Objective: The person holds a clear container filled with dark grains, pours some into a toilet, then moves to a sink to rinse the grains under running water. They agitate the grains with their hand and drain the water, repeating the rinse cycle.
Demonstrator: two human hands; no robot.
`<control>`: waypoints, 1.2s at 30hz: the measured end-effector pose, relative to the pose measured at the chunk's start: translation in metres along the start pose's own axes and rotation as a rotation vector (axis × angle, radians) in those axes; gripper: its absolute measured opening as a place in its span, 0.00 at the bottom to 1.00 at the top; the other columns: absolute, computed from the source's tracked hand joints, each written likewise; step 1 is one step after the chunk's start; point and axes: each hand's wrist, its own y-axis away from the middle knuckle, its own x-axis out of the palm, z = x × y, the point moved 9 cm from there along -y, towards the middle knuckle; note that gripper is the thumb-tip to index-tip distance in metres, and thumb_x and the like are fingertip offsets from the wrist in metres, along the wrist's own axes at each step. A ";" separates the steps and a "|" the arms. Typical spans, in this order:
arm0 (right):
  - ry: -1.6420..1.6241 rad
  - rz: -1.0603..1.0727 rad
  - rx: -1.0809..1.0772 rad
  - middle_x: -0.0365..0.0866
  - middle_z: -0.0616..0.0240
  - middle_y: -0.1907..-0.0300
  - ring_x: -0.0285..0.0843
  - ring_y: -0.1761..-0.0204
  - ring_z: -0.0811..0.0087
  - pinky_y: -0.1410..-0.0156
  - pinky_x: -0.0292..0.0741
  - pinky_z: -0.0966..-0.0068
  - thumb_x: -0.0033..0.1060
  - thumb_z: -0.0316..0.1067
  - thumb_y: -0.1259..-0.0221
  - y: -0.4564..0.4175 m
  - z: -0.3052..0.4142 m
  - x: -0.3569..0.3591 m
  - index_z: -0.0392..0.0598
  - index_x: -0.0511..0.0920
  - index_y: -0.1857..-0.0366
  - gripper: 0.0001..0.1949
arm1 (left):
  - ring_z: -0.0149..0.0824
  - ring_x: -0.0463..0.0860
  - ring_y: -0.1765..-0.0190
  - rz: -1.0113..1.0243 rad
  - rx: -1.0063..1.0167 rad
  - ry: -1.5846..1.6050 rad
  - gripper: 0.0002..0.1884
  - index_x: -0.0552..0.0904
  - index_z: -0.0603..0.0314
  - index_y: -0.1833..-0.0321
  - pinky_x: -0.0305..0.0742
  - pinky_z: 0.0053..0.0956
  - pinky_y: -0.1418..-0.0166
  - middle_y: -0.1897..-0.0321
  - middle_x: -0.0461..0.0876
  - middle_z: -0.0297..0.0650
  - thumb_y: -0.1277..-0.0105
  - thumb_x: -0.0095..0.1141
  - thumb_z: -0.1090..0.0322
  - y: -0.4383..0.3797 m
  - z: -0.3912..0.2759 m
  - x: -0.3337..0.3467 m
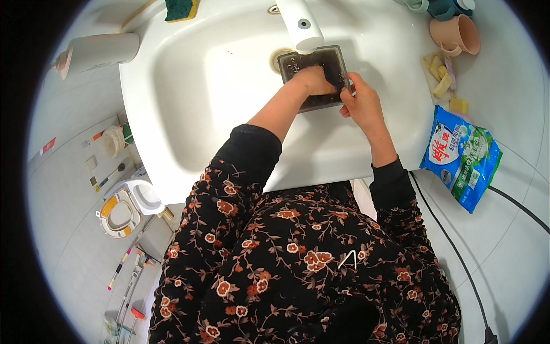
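In the white washbasin (193,103) a dark translucent plastic box (331,60) sits under the white faucet (300,26), partly over the drain (279,60). It looks to contain dark water, with some bubbles or glints at its left side. My left hand (316,81) reaches down inside the box; its fingers are mostly hidden, so whether they hold anything does not show. At the box's right wall, my right hand (363,101) grips the rim, thumb on the near corner and fingers around the outside.
On the right are a blue detergent bag (462,159), soap pieces (440,77), a pink cup (453,34) and a black cable (455,245). A green-yellow sponge (180,9) and a pump bottle (103,51) stand at the left rim. Beyond is a toilet (144,195).
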 end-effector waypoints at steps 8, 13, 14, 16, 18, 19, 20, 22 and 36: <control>-0.031 0.009 -0.008 0.78 0.63 0.68 0.81 0.78 0.75 0.73 0.81 0.77 0.50 0.27 0.35 -0.001 -0.001 0.001 0.42 0.74 0.43 0.16 | 0.41 0.83 0.54 0.054 -0.047 0.514 0.23 0.84 0.70 0.51 0.77 0.34 0.51 0.58 0.85 0.47 0.47 0.68 0.60 -0.007 0.010 0.005; -0.032 0.001 0.007 0.79 0.63 0.68 0.81 0.78 0.75 0.73 0.81 0.78 0.50 0.27 0.34 0.000 -0.005 -0.001 0.43 0.74 0.43 0.16 | 0.42 0.84 0.59 -0.060 -0.021 0.373 0.21 0.81 0.72 0.49 0.79 0.35 0.55 0.59 0.84 0.50 0.42 0.65 0.63 -0.004 0.004 -0.007; -0.028 0.001 0.011 0.79 0.63 0.68 0.81 0.78 0.75 0.73 0.81 0.78 0.50 0.27 0.34 0.001 -0.005 -0.001 0.43 0.74 0.43 0.16 | 0.43 0.84 0.60 -0.076 -0.005 0.322 0.21 0.81 0.73 0.49 0.79 0.36 0.56 0.59 0.84 0.50 0.41 0.64 0.63 -0.001 0.001 -0.010; -0.037 0.004 0.021 0.78 0.63 0.68 0.82 0.77 0.75 0.72 0.81 0.78 0.50 0.27 0.34 0.001 -0.007 -0.001 0.43 0.74 0.42 0.17 | 0.43 0.85 0.63 -0.024 -0.010 0.238 0.19 0.81 0.71 0.49 0.80 0.36 0.56 0.60 0.84 0.50 0.39 0.62 0.63 0.003 -0.004 -0.008; -0.040 0.004 0.025 0.78 0.63 0.68 0.82 0.77 0.75 0.72 0.81 0.78 0.50 0.27 0.34 0.002 -0.008 -0.001 0.44 0.74 0.41 0.17 | 0.43 0.85 0.64 -0.022 -0.013 0.184 0.18 0.81 0.68 0.49 0.81 0.36 0.57 0.62 0.84 0.50 0.37 0.60 0.62 0.008 -0.006 -0.009; -0.038 0.003 0.025 0.78 0.63 0.68 0.82 0.77 0.75 0.72 0.81 0.78 0.50 0.27 0.34 0.002 -0.008 -0.002 0.44 0.74 0.41 0.17 | 0.43 0.85 0.64 -0.046 -0.012 0.173 0.18 0.81 0.67 0.48 0.81 0.36 0.57 0.63 0.85 0.50 0.36 0.59 0.61 0.010 -0.007 -0.011; -0.036 0.002 0.024 0.79 0.63 0.67 0.82 0.77 0.75 0.72 0.81 0.78 0.50 0.27 0.34 0.003 -0.008 -0.002 0.44 0.74 0.41 0.17 | 0.43 0.86 0.64 -0.066 -0.021 0.174 0.18 0.81 0.66 0.48 0.81 0.36 0.57 0.64 0.85 0.50 0.35 0.58 0.59 0.011 -0.006 -0.013; -0.036 0.003 0.018 0.79 0.62 0.67 0.82 0.77 0.75 0.72 0.81 0.78 0.50 0.27 0.34 0.003 -0.008 -0.002 0.44 0.74 0.41 0.17 | 0.43 0.86 0.62 -0.146 0.002 0.034 0.19 0.82 0.63 0.48 0.81 0.36 0.56 0.66 0.86 0.48 0.34 0.57 0.56 0.013 -0.010 -0.019; -0.049 0.005 0.016 0.79 0.62 0.67 0.82 0.77 0.75 0.71 0.81 0.78 0.50 0.27 0.33 0.002 -0.012 -0.002 0.45 0.74 0.41 0.17 | 0.53 0.78 0.40 -0.231 0.048 -0.293 0.32 0.72 0.63 0.35 0.74 0.43 0.36 0.38 0.76 0.50 0.42 0.65 0.56 0.036 -0.022 -0.005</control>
